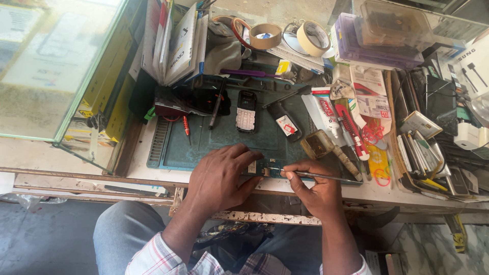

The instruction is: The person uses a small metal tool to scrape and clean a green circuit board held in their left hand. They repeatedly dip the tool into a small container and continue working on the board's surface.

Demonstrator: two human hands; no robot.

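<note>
Two hands work at the near edge of our worktop [153,170], at 6 o'clock from the green mat [224,137]. Our left hand [219,178] lies flat on a small circuit board [260,169], its fingers [249,155] spread a little and pressing the board down against the mat edge. The board is mostly hidden under this hand; only its right end shows, so we judge its long axis runs from 9 o'clock to 3 o'clock.

Our right hand [313,186] has its fingers closed around a thin metal tool [316,175]. The tool lies nearly level, its long axis also from 9 to 3 o'clock, the tip pointing toward 9 o'clock and touching the showing end of the board. Its rear end reaches out past the hand toward 3 o'clock.

At 12 o'clock from the board a keypad phone [247,111] lies on the mat, its long axis from 12 to 6 o'clock. A black pen [218,102] lies just beside it at 9 o'clock. Two tape rolls [265,35] rest far at 12 o'clock.
</note>
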